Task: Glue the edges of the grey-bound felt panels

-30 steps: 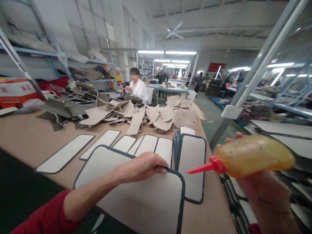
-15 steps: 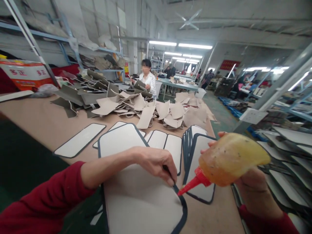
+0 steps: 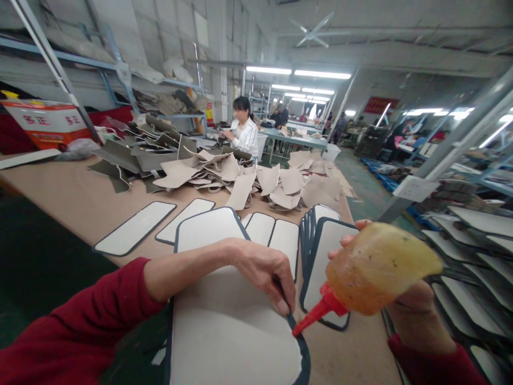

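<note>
In the head view, the left hand (image 3: 260,270) is clamped on the dark edging (image 3: 302,350) of a pale panel (image 3: 236,326), thumb and fingertips pinched together at its right side; the right hand (image 3: 412,299) is wrapped around a squeeze bottle (image 3: 377,267) with amber contents, above the counter (image 3: 340,355); its red nozzle (image 3: 323,307) meets the edging just beside the left fingertips.

The bottle's long axis slants across the view, nozzle pointing down and to the left, rounded base up and to the right; the panel's long axis runs roughly from near the wearer toward the far side, its surface facing up.

A squeeze too hard could, I judge, flood the edging and smear the pale face; a slip of the tilted nozzle could mark the panel or wet the fingertips; a loose pinch could let the edging shift; how the panel's near end is supported, I cannot tell.

Other edged panels (image 3: 328,256) lie close by, to the right; beige pieces (image 3: 240,190) are heaped beyond.
</note>
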Motion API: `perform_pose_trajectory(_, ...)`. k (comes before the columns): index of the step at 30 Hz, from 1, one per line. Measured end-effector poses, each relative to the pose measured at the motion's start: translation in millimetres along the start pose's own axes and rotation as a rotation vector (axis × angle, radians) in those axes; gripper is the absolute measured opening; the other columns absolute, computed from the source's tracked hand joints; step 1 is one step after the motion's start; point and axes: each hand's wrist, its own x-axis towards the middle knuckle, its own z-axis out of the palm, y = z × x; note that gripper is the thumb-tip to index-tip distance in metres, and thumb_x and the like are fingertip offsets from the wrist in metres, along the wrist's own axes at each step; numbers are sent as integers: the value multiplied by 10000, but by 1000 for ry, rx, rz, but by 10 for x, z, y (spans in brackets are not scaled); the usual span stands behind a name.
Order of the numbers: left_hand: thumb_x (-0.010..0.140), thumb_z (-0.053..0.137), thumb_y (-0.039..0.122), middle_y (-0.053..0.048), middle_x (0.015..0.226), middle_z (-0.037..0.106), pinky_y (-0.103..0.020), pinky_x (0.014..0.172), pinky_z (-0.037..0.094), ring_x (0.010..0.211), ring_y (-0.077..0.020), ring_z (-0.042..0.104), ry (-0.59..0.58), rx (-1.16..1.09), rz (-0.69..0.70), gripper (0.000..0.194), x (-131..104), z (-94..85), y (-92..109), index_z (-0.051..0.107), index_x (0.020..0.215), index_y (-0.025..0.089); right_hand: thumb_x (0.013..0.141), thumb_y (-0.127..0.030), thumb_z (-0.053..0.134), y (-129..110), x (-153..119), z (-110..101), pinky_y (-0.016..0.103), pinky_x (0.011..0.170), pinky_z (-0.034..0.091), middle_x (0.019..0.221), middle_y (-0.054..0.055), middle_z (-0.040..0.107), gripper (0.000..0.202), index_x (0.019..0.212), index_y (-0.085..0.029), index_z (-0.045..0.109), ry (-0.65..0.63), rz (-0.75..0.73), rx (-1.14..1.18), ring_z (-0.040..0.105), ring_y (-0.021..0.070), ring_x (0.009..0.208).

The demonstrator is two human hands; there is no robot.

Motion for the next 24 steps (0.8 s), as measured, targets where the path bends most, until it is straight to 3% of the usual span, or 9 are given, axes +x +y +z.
perform_pose_trajectory(2, 717, 803, 271, -29, 698, 740, -207, 657, 517, 690, -172, 662, 1, -8, 3, 109, 9, 22, 21, 802, 712, 163, 421, -428, 937, 5, -24, -51, 454, 580, 551, 812, 28, 724, 553, 927, -338, 734, -78, 23, 47, 703, 291, 690)
perform_pose_trajectory(6, 714, 807, 310, -34, 694, 735, -209, 655, 516, 673, -170, 653, 12, -13, 20, 156, 12, 64, 37, 793, 698, 155, 502, -491, 900, -8, -116, -65, 419, 593, 568, 817, 28, 718, 526, 971, -329, 726, -67, 11, 69, 706, 279, 712)
perform_pose_trajectory(13, 747, 749, 160, -33, 720, 742, -205, 672, 513, 697, -166, 654, 9, 9, 4, 47, -11, 108, 43, 792, 734, 146, 417, -530, 918, -74, -260, 78, 394, 588, 581, 793, 7, 692, 587, 933, -333, 721, 98, -4, 30, 689, 261, 696)
perform_pose_trajectory(18, 726, 795, 263, -27, 695, 733, -201, 646, 506, 677, -164, 646, 49, 13, -12, 109, -57, 129, 61, 797, 720, 154, 406, -478, 925, 26, -204, -185, 440, 597, 563, 830, 61, 710, 633, 994, -348, 727, -108, -2, 98, 698, 306, 712)
perform_pose_trajectory(21, 717, 803, 374, -34, 694, 729, -213, 650, 505, 674, -170, 633, 63, 27, -18, 224, -97, 126, 73, 802, 744, 152, 437, -496, 906, 82, -197, -310, 468, 583, 574, 875, 73, 714, 651, 1043, -357, 715, -110, -35, 113, 703, 342, 754)
perform_pose_trajectory(24, 731, 787, 410, -36, 701, 725, -216, 646, 498, 673, -166, 621, 83, 53, -17, 257, -147, 115, 77, 802, 763, 156, 504, -457, 899, 84, -228, -308, 484, 592, 586, 900, 70, 716, 576, 1040, -358, 713, -85, -83, 75, 707, 344, 769)
